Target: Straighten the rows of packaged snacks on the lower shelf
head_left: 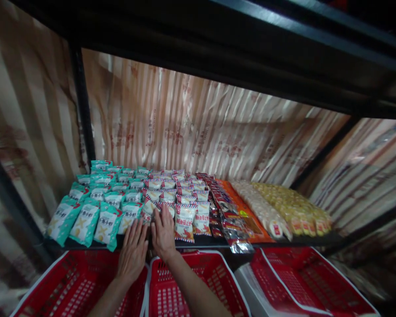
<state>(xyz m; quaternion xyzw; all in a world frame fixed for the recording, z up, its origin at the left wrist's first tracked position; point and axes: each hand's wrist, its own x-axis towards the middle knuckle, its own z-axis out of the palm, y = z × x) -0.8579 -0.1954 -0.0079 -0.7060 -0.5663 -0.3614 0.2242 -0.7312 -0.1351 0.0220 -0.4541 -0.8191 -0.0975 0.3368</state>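
My left hand reaches up to the shelf's front edge, fingers stretched out. Its fingertips are at the lower part of a teal snack packet. Beside it, my right hand lies with extended fingers against the white snack packets. A tilted white packet sits between the two hands, partly covered by the right fingers. Neither hand visibly grips a packet. Just right of my right hand stands an upright white packet with red and blue striped ends. Rows of teal packets fill the left side.
Farther right on the dark shelf lie dark red packets, orange packaging, clear bags of pale food and yellowish bags. Red baskets stand below the front edge. An upper shelf hangs overhead; striped sheeting is behind.
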